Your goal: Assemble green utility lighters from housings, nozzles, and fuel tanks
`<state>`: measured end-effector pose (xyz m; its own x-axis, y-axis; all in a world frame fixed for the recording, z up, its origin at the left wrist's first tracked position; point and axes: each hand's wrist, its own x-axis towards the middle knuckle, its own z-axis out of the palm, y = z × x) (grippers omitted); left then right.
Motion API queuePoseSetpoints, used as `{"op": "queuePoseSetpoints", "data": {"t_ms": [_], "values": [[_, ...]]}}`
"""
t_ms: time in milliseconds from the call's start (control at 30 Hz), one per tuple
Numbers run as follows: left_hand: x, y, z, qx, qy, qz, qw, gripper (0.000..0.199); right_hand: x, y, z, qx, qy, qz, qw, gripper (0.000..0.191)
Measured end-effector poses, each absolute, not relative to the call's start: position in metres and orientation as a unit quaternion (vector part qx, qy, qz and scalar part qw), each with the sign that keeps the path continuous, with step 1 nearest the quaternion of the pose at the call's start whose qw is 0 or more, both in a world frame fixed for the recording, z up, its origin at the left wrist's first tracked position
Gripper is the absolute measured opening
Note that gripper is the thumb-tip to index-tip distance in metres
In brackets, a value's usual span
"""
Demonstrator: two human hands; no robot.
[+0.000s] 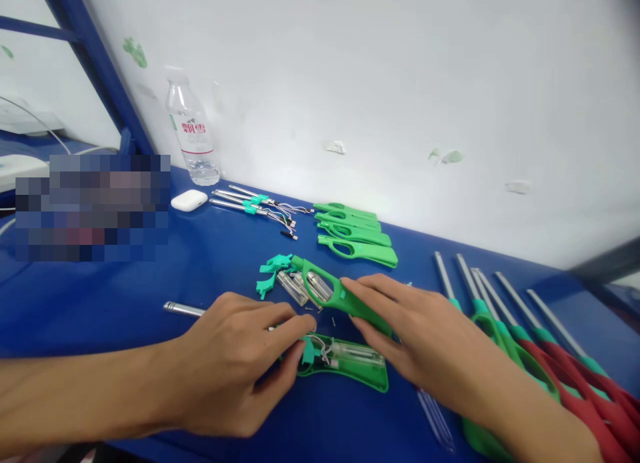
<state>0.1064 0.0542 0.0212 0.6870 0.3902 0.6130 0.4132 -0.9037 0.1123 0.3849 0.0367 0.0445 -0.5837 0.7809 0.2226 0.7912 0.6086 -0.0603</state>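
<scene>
The wires (324, 348) worry me most: they lie loose in the open shell (367, 377), towards the desk's near edge, and could get pinched if the green cover (367, 307) came down before they were tucked in. The right hand (400, 309) holds that cover between thumb and fingers, raised just above the shell. The left hand (240, 356) has finger and thumb drawn close over the shell's front end, though I can't tell whether they grip it; a nudge there might shift the trigger (309, 351). Tiny screws (334, 321) lie loose just beyond, easily brushed away by a sleeve or knuckle.

The desk (125, 316) is plain blue, its back edge along a white wall (380, 83) with scuffed patches. A water bottle (193, 133) stands near that edge, green handles (357, 249) lie in a row, and finished-looking lighters (560, 363) crowd the right end. Something at the left end is too blurred to name.
</scene>
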Motion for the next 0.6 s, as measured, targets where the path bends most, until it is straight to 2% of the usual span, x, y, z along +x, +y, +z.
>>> {"op": "queuePoseSetpoints", "data": {"t_ms": [267,600], "values": [[0.1043,0.0568,0.0199,-0.916,-0.22,-0.336,0.013,0.036,0.3843,0.0378,0.0433,-0.447,-0.888,-0.022,0.109,0.044],[0.1049,0.0577,0.0214,-0.912,-0.226,-0.341,0.018,0.034,0.3854,0.0364,0.0464,-0.448,-0.888,-0.029,0.096,0.045]]}}
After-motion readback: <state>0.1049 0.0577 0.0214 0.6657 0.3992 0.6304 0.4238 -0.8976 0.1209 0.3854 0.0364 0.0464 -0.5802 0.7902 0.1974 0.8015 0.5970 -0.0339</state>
